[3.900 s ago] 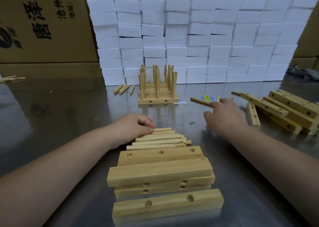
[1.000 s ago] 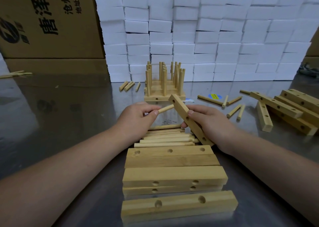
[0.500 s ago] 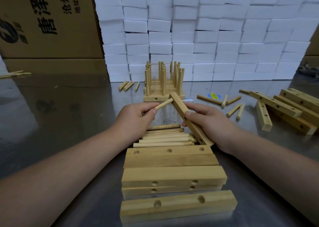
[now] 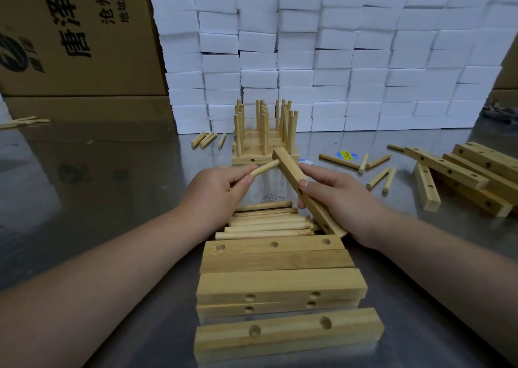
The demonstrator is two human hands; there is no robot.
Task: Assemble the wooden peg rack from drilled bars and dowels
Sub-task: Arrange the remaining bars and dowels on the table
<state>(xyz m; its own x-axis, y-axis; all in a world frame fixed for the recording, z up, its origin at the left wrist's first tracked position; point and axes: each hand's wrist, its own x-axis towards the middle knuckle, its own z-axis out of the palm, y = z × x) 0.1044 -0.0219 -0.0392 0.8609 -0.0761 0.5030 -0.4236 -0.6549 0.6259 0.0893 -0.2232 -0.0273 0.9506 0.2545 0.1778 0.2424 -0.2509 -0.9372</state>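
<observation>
Left hand (image 4: pixel 220 191) – fingers pinching a dowel (image 4: pixel 265 167) aimed at 2 o'clock, tip touching the tilted drilled bar (image 4: pixel 291 167) – right hand (image 4: pixel 344 199) fingers clasping it.

What I can read from where I sit

The cardboard carton (image 4: pixel 70 45) behind the table (image 4: pixel 112 185), off to my left, carries bold black characters 唐泽, with more print cut off by the top edge. Beside them a smaller line begins 沧州唐, and a still smaller one reads 地址:. A dark round logo (image 4: pixel 16 56) sits at its left edge, and I cannot read it. The yellow-and-blue sticker (image 4: pixel 346 155) on the table has print too small for me to read.
</observation>
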